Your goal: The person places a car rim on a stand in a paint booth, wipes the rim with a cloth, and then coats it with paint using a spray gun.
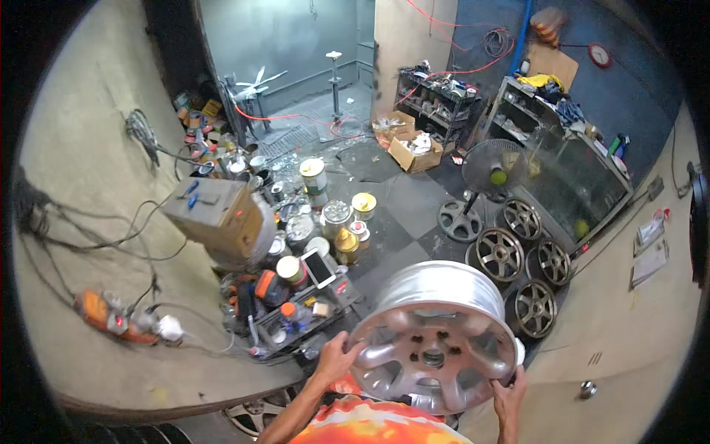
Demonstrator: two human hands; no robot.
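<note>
A silver alloy wheel (451,370) with several spokes and a centre bore is held up in front of my orange-patterned clothing, tilted, its face toward me. My left hand (339,359) is closed on its left edge. My right hand (509,388) grips the right edge low down. A small white shape shows behind the wheel just above my right hand, too hidden to make out.
Cans (313,177) and a cart (336,300) with a phone (319,268) crowd the left. Bronze wheels (500,254), a fan (494,166) and a glass-fronted cabinet (584,185) stand right. Cardboard boxes (405,157) and a red hose (281,118) lie farther back.
</note>
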